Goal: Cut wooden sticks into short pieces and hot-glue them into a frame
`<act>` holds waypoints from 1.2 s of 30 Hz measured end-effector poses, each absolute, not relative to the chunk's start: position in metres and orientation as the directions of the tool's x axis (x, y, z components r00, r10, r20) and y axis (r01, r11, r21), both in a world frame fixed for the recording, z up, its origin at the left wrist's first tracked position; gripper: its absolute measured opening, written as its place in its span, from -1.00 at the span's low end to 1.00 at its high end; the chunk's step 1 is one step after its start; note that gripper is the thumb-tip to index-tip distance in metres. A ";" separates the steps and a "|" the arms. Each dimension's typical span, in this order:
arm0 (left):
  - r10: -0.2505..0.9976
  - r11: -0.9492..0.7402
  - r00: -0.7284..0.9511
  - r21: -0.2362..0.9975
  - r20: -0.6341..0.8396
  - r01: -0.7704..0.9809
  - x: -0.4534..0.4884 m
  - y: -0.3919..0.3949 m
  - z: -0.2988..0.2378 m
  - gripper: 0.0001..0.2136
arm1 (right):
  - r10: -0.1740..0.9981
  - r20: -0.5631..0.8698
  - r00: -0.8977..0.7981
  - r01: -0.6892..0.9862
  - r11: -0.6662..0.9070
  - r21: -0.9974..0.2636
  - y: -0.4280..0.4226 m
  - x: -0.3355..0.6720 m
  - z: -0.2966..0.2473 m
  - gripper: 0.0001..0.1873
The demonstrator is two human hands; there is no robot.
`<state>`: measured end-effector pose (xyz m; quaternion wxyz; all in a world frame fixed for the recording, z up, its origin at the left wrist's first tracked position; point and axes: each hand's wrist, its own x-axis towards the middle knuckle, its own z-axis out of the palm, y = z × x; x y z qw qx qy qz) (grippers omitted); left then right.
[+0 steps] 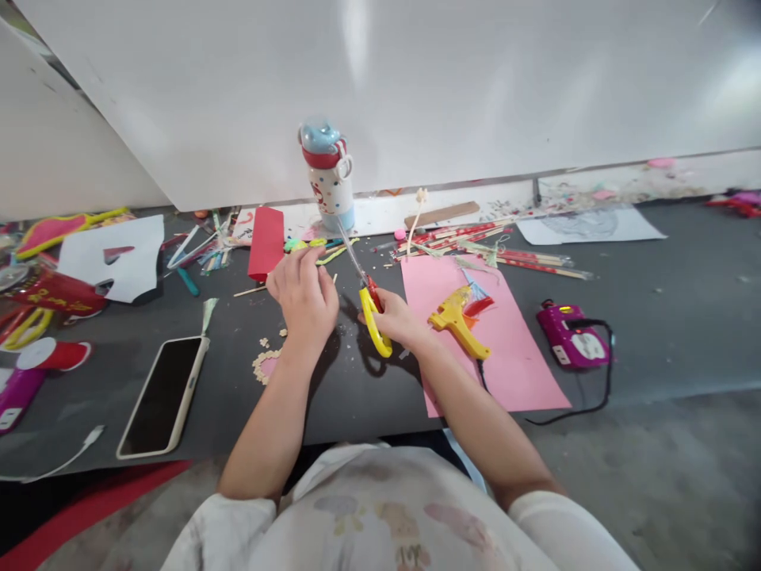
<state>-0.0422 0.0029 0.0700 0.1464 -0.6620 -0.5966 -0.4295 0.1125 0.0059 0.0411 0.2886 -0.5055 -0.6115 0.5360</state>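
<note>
My right hand (392, 317) grips a pair of scissors (376, 321) by its yellow and red handles. The blades point away from me, toward the foot of a white bottle with a blue lid (330, 186). Palm down, my left hand (303, 289) is beside the scissors, fingers loosely bent and thumb apart. The fingertips are partly hidden. A thin stick (250, 291) shows at its left side; whether the hand touches it I cannot tell. Close to my left wrist lies a pink piece edged with small beige bits (267, 366).
A yellow glue gun (460, 317) rests on pink paper (511, 349), its cord hanging near a purple box (574, 337). On the left are a phone (163, 396), a red can (59, 293) and a ribbon spool (56, 354). Red-wrapped sticks (535, 259) lie behind.
</note>
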 end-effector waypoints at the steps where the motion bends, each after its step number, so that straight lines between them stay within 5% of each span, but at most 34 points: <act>1: 0.666 -0.235 -0.072 0.301 0.742 0.924 -0.043 0.003 0.070 -0.74 | 0.926 -0.188 -0.327 0.309 -0.083 -0.948 0.007 0.113 0.040 -0.80; 18: 0.681 -0.356 -0.039 0.376 0.732 0.856 -0.057 0.012 0.064 -0.85 | 0.949 -0.004 -0.315 0.469 0.152 -0.870 0.013 0.124 0.043 -0.71; 36: 0.534 -0.520 0.075 0.257 0.842 0.814 -0.061 0.013 0.062 -0.80 | 0.968 -0.044 -0.249 0.466 0.080 -0.881 0.008 0.125 0.060 -0.68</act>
